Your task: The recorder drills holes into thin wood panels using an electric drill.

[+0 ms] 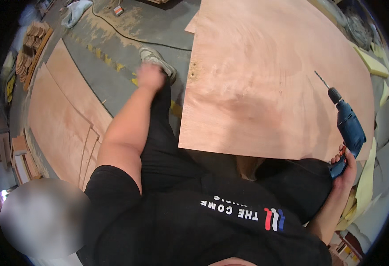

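Large plywood sheet (pixel 265 88) spreads ahead, right of centre. Blue drill (pixel 351 127) at its right side — long axis slanting forward and leftward. Right hand (pixel 346 167) wrapped round drill's handle. Left hand (pixel 150 76) just off sheet's left edge, blurred — cannot tell whether it holds anything. Drill bit (pixel 322 80) points away from wearer; gap to sheet unreadable. Small dark spots (pixel 193 75) near left edge, closer to left hand.

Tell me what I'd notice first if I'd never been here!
The big wooden sheet jumps out first, filling the middle and upper right. Over its right edge, the right hand holds a blue drill, its bit pointing up the picture. More wooden sheets are at the left.
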Action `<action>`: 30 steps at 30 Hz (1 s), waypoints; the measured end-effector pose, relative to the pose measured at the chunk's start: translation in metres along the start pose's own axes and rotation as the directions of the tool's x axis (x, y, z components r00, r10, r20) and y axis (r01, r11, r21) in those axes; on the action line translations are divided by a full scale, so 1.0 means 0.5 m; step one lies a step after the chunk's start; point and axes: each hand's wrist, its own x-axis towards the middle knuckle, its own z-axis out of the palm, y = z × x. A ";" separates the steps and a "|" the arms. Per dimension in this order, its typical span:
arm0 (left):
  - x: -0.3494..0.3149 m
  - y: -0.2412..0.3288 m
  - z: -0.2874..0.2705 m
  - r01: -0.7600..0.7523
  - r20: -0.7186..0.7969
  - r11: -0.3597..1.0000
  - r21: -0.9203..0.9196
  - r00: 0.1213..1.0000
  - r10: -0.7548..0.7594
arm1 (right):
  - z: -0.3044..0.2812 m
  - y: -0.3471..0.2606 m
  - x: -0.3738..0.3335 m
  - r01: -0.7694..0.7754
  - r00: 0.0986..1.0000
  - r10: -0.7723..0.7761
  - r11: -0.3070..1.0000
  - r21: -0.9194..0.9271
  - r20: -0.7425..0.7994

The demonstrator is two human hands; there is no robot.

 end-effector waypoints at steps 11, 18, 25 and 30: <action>-0.087 -0.019 -0.001 -0.176 0.508 0.962 0.209 0.860 0.047 | 0.072 0.006 -0.027 0.054 0.997 -0.059 0.994 -0.099 -0.046; -0.275 -0.006 -0.254 0.525 0.689 0.449 -0.723 0.513 0.511 | 0.094 0.011 -0.066 0.162 0.984 -0.148 0.978 -0.135 0.103; -0.392 0.129 -0.415 -0.430 0.567 0.894 -0.128 0.707 0.422 | 0.100 0.011 -0.102 0.214 0.968 -0.156 0.923 -0.321 0.199; -0.329 0.217 -0.435 -0.380 0.474 0.899 -0.216 0.764 0.437 | 0.096 0.029 -0.099 0.290 0.956 -0.228 0.842 -0.455 0.186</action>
